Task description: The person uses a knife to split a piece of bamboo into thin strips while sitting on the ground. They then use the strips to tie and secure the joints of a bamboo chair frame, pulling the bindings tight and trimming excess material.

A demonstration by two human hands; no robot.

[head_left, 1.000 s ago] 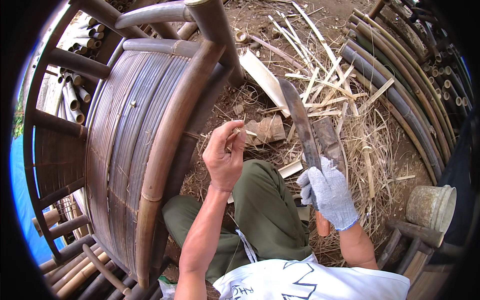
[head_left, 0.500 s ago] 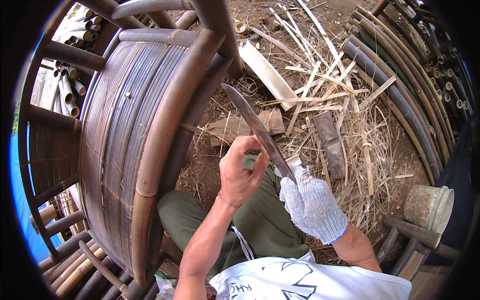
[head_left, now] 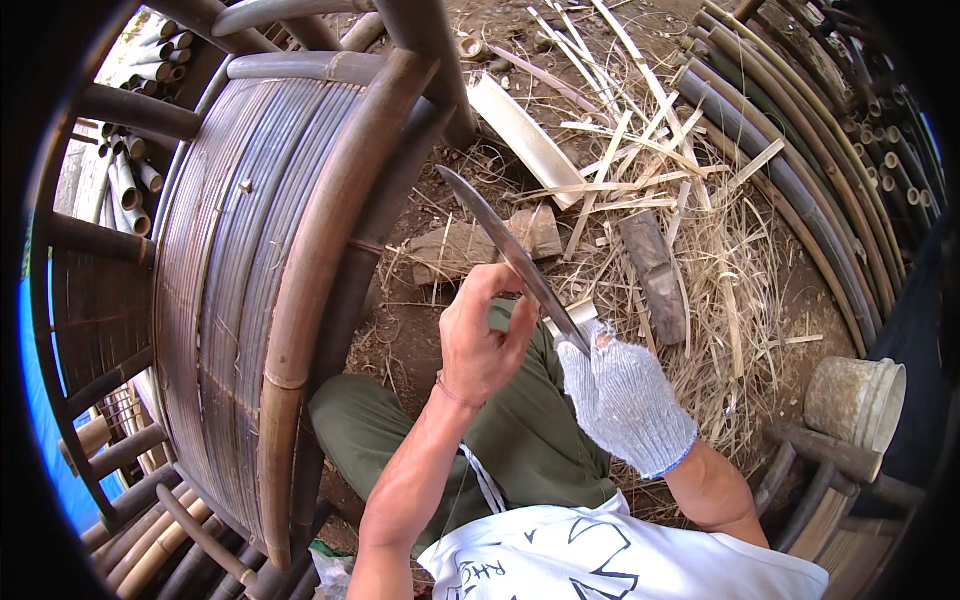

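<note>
My right hand (head_left: 632, 405), in a grey knitted glove with a blue cuff edge, is closed around the handle end of a long knife (head_left: 505, 243). Its dark, slightly curved blade slants up to the left over my lap. Bare and curled, my left hand (head_left: 482, 335) has its thumb and forefinger pinched at the blade's middle; the exact contact of the fingertips is partly hidden. A short pale piece of bamboo (head_left: 574, 316) shows beside the blade near the glove. I cannot tell whether the glove holds it. The handle is hidden in the glove.
A bamboo bench (head_left: 270, 230) stands at my left. Ahead lie a split bamboo piece (head_left: 525, 138), wooden blocks (head_left: 655, 275) and thin strips among shavings (head_left: 735, 300). Long bamboo poles (head_left: 790, 185) lie at right, above a dirty white bucket (head_left: 857, 405).
The view has shifted slightly, so the surroundings sit a little further left and up. Both hands and the knife keep nearly the same pose; the pale bamboo piece shows more beside the blade.
</note>
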